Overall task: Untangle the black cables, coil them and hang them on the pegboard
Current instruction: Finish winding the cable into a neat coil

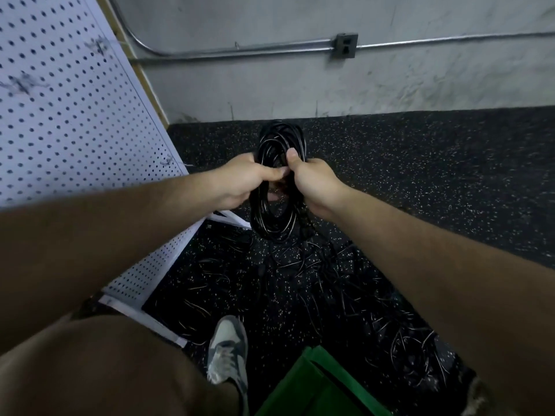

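Note:
A coil of black cable [271, 217] hangs between my two hands in the middle of the view. My left hand [246, 181] grips the coil's left side, fingers closed around the strands. My right hand [313, 183] is closed on its right side, thumb up against the upper loops. A loose end trails from the coil down to the floor. More black cables [315, 295] lie tangled on the dark speckled floor below. The white pegboard [69, 109] leans at the left, its lower edge on the floor; my left forearm covers part of it.
A green bag [315, 388] sits at the bottom centre beside my grey shoe [228, 352]. A grey concrete wall with a metal conduit and an outlet box [345, 45] stands behind. My left knee fills the lower left.

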